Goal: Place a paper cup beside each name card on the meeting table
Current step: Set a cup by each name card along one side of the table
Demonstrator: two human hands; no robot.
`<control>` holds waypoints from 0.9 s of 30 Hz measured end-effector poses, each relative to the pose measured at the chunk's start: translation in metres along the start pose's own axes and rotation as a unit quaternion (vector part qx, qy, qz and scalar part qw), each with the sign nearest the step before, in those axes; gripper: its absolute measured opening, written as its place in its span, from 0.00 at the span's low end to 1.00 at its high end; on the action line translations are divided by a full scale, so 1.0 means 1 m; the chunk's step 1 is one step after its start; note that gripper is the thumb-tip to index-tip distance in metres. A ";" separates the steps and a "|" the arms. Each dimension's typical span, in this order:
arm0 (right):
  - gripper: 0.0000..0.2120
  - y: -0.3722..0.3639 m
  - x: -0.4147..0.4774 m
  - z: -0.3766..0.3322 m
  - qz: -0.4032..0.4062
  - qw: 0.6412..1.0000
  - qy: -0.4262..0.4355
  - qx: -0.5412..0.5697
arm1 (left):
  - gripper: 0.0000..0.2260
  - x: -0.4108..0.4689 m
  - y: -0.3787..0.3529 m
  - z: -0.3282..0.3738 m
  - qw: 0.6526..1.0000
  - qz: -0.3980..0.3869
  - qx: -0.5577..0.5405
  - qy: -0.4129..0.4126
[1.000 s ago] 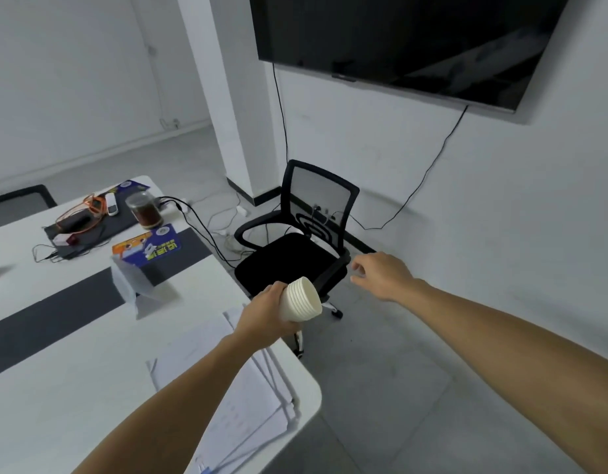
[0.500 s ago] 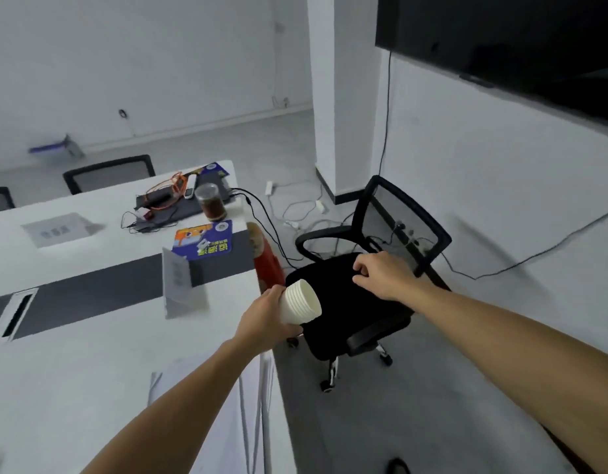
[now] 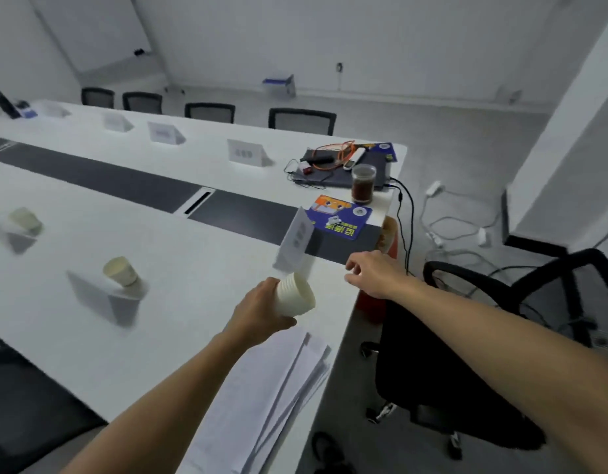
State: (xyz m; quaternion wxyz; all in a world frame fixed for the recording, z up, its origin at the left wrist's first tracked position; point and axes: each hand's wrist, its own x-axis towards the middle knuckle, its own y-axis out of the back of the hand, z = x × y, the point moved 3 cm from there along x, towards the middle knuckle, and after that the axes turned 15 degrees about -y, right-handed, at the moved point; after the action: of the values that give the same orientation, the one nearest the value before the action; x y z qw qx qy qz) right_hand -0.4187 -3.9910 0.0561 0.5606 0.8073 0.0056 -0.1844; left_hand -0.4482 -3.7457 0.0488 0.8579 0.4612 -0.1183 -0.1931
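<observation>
Head view: left hand (image 3: 261, 313) grips the stack of paper cups (image 3: 294, 294), fingers wrapped round one end, and holds it in the air above the meeting table (image 3: 193, 268) close to the near-right corner. The stack is tilted, long axis running out of the palm, up and to the right. Blur hides which end is the mouth. Right hand (image 3: 374, 271) holds nothing; its fingers are loosely curled over the table's right end edge, just beside the free end of the stack. Target name card (image 3: 294, 239) stands just beyond the stack, with no cup beside it. So the card lies straight ahead of the grip, and the right hand is nearer both the card and the stack tip. I judge the next move to be: right hand pulls one cup off and sets it beside that card. One placed cup (image 3: 119, 271) and a second placed cup (image 3: 25, 218) stand by cards further left. Far-edge cards (image 3: 244, 151) have none. Loose papers (image 3: 278, 388) lie under the left forearm, so I'd keep clear of them.
</observation>
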 end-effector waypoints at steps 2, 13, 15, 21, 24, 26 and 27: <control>0.13 -0.003 0.023 -0.027 -0.004 0.999 0.034 -0.003 | 0.29 0.004 0.009 -0.017 1.000 0.019 0.001 0.022; 0.13 0.017 0.132 -0.147 -0.087 0.983 0.141 0.076 | 0.29 0.065 0.057 -0.080 0.990 0.097 -0.018 0.101; 0.13 0.011 0.140 -0.164 -0.128 0.976 0.155 0.089 | 0.29 0.068 0.061 -0.087 0.987 0.107 -0.023 0.115; 0.08 -0.015 0.165 -0.222 -0.232 0.947 0.188 0.115 | 0.31 0.070 0.070 -0.109 0.977 0.132 -0.036 0.166; 0.07 -0.030 0.168 -0.250 -0.289 0.926 0.215 0.112 | 0.30 0.061 0.077 -0.121 0.967 0.143 -0.043 0.207; 0.06 -0.036 0.167 -0.265 -0.310 0.915 0.235 0.110 | 0.30 0.058 0.082 -0.125 0.964 0.142 -0.042 0.220; 0.06 -0.038 0.169 -0.273 -0.317 0.910 0.243 0.110 | 0.30 0.057 0.085 -0.129 0.963 0.143 -0.039 0.226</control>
State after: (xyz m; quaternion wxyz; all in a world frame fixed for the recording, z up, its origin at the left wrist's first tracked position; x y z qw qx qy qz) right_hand -0.1903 -3.7629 0.0530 0.3618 0.8395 0.3765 -0.1502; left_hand -0.3291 -3.6325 0.0511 0.8983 0.4373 0.0218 0.0369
